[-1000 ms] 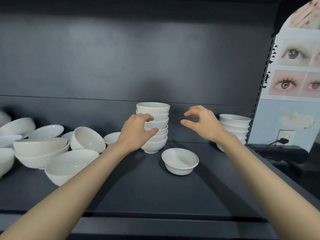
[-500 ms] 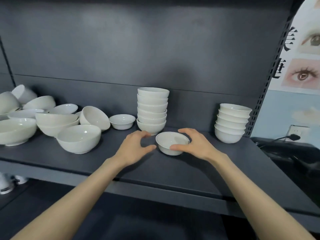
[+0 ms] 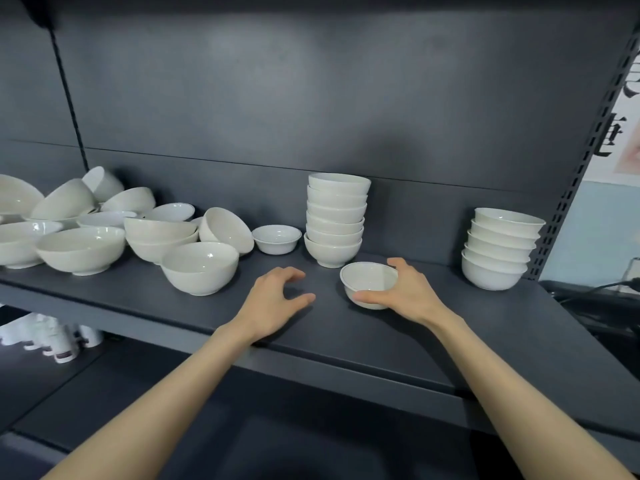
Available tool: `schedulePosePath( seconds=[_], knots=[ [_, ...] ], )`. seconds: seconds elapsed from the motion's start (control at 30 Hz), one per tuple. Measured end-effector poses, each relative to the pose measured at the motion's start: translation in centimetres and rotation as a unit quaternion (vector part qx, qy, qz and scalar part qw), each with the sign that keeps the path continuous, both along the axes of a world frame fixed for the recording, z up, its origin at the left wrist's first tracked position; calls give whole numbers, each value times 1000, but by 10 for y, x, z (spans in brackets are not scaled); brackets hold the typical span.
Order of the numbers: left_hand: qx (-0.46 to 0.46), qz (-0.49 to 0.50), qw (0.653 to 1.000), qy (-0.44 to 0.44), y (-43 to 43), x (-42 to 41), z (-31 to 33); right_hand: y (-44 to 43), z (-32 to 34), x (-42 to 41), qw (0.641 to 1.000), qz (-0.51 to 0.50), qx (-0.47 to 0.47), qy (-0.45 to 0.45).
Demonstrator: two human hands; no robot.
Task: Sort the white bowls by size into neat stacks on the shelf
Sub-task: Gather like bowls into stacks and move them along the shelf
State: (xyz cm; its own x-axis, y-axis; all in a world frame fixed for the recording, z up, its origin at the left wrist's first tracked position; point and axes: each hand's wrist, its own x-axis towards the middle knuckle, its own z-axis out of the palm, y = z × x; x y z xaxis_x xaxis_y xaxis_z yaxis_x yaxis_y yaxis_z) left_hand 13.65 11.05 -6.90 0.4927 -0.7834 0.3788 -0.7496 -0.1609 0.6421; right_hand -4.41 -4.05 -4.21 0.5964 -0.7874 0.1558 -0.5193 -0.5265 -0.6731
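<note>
Near the front edge of the shelf [image 3: 381, 344], a little right of its middle, the right hand [image 3: 407, 294] holds a small white bowl [image 3: 369, 284]. The thumb lies along the near side of the bowl and the fingers curl round its far right rim. The bowl stands upright; whether its foot touches the shelf or is just above it, I cannot tell.

The left hand [image 3: 273, 299] is to the left of this bowl, apart from it. Its fingers are loosely bent, the thumb is spread, and it holds nothing.

Just behind the held bowl, toward the back wall, stands a tall stack [image 3: 336, 220] of six bowls. At the right end of the shelf, a lower stack [image 3: 498, 251] of five wider bowls stands near the perforated upright.

Left of the tall stack, one shallow bowl [image 3: 276, 239] stands alone. Beside it a tilted bowl [image 3: 227, 228] leans on its side, and in front of that a larger bowl [image 3: 200, 266] stands upright. The left end of the shelf carries a loose pile [image 3: 86, 230] of bowls of mixed sizes, some nested, some tipped over.
</note>
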Motion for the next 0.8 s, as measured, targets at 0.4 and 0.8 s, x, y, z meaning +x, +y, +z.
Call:
schedulePosePath(
  seconds=[0.4, 0.8],
  knots=[
    [-124, 50, 991, 14, 38, 60, 31, 42, 18, 63, 994, 41, 12, -101],
    [-87, 9, 994, -64, 16, 196, 81, 58, 23, 171, 991, -27, 0, -131]
  ],
)
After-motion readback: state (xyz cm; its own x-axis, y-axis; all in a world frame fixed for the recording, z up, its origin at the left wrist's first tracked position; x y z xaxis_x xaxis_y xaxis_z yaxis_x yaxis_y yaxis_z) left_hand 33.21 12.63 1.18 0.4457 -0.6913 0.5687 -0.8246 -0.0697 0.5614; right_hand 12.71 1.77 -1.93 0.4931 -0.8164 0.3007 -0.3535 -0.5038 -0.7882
